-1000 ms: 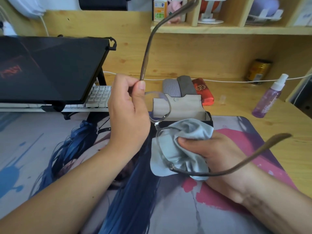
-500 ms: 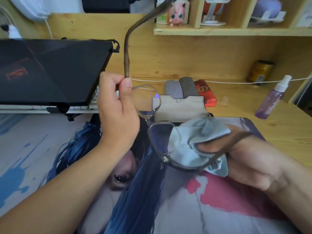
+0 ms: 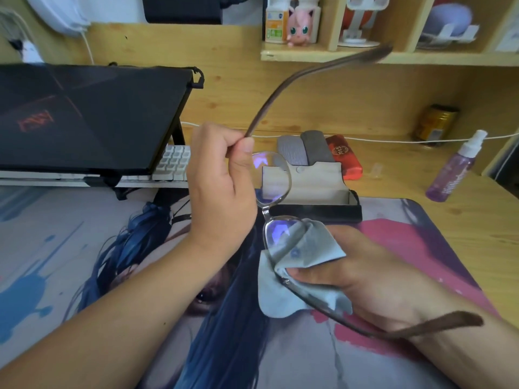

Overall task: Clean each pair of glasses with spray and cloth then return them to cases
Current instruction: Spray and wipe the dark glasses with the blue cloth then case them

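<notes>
Since half a second ago the glasses (image 3: 276, 203) have swung: the upper temple arm, which pointed nearly straight up, now leans off to the right toward the shelf (image 3: 393, 56), and the lower arm has dropped back across the right wrist. Left hand (image 3: 222, 192) is curled, thumb and forefinger pinching the frame at the hinge end of the far lens; that corner grip keeps skin off the glass and gives a fixed anchor to rub against. Right hand (image 3: 356, 273) grips the pale blue cloth (image 3: 295, 273), which is folded over the near lens with the thumb on one face; the fingers behind are hidden, so probably a two-sided pinch, can't confirm. Temple arms are left unfolded, which keeps them clear of the lens being wiped. Frame is held in the air above the printed desk mat (image 3: 84, 276), not touching it. Just behind the hands an open case (image 3: 314, 192) sits at the mat's back edge, lid up and mouth toward the person, ready for the return. Behind it three closed cases (image 3: 317, 148), two grey and one red, lie side by side against the back of the desk; likely the other pairs. Spray bottle (image 3: 455, 169) stands well apart at the right, upright, off the mat. Judgement: wipe stage on this pair, near lens in hand.
</notes>
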